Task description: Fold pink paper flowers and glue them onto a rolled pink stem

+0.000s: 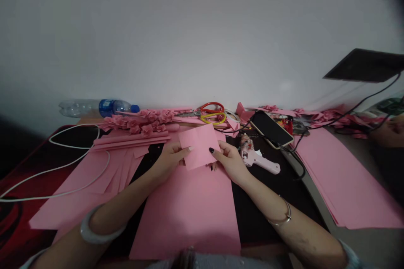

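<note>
A small pink paper square point(199, 145) is held up between both hands, slightly tilted. My left hand point(173, 157) pinches its left edge, thumb on the front and fingers behind. On the right edge, my right hand point(229, 159) grips it the same way, with its fingertips partly hidden behind the paper. Below the hands a large pink sheet point(192, 214) lies flat on the dark mat. A pale glue gun point(260, 162) lies just to the right of my right hand.
Pink paper flowers point(151, 119), rolled tubes point(132, 141) and scissors point(213, 113) lie along the wall. A bottle point(97, 108) and white cable are left; a phone point(273, 130), paper stack point(347, 180) and black cables are right. Another person's hand point(389, 132) shows far right.
</note>
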`<action>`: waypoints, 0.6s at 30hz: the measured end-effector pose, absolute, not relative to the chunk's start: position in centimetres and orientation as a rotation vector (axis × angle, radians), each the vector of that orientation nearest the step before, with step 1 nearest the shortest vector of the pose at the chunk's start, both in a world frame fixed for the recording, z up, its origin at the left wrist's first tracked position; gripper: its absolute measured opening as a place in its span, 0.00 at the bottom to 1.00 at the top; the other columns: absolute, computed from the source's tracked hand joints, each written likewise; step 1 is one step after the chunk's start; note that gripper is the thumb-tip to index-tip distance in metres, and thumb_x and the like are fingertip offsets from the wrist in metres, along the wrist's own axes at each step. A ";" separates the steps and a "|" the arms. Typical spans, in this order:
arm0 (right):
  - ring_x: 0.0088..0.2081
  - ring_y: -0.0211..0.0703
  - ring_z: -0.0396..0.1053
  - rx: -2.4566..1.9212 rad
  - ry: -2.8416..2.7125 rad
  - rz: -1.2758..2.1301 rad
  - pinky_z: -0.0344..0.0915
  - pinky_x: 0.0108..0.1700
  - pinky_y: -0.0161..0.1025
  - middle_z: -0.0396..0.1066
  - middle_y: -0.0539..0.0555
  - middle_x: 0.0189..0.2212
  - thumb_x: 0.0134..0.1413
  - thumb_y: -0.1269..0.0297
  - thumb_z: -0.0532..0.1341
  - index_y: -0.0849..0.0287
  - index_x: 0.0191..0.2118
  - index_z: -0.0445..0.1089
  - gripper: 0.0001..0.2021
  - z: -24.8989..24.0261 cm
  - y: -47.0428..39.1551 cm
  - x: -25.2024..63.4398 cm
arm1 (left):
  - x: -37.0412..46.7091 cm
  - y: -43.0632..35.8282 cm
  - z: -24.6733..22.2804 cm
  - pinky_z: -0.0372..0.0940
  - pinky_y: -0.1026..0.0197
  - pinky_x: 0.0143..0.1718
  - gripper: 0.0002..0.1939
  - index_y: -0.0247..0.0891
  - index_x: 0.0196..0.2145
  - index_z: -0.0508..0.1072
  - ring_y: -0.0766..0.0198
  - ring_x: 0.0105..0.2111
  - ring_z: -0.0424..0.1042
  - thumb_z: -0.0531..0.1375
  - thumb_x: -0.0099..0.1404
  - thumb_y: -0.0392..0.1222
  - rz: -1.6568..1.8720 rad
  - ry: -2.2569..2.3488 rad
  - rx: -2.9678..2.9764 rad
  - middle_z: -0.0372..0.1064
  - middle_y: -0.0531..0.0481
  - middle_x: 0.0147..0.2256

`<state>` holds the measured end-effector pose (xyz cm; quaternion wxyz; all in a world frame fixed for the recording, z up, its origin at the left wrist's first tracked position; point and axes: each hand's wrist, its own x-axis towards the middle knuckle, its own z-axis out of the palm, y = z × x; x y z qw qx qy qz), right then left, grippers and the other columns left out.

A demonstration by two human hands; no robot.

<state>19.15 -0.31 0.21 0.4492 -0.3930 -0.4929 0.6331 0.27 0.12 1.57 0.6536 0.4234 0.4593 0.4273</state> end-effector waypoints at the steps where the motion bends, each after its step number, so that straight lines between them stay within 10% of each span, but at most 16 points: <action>1: 0.15 0.32 0.65 -0.976 -1.236 1.553 0.61 0.17 0.27 0.68 0.47 0.16 0.50 0.58 0.63 0.62 0.31 0.65 0.12 0.2 -0.3 19.2 | 0.3 0.2 1.4 0.63 0.62 0.28 0.13 0.32 0.25 0.74 0.64 0.24 0.66 0.68 0.47 0.45 0.963 1.037 0.959 0.71 0.49 0.23; 18: 0.11 0.32 0.64 -0.881 -0.916 1.664 0.62 0.13 0.27 0.69 0.46 0.16 0.44 0.62 0.67 0.62 0.32 0.70 0.10 0.3 0.2 19.7 | -1.2 0.9 0.9 0.70 0.59 0.26 0.09 0.33 0.32 0.74 0.63 0.21 0.72 0.65 0.52 0.39 0.935 0.871 0.844 0.73 0.49 0.24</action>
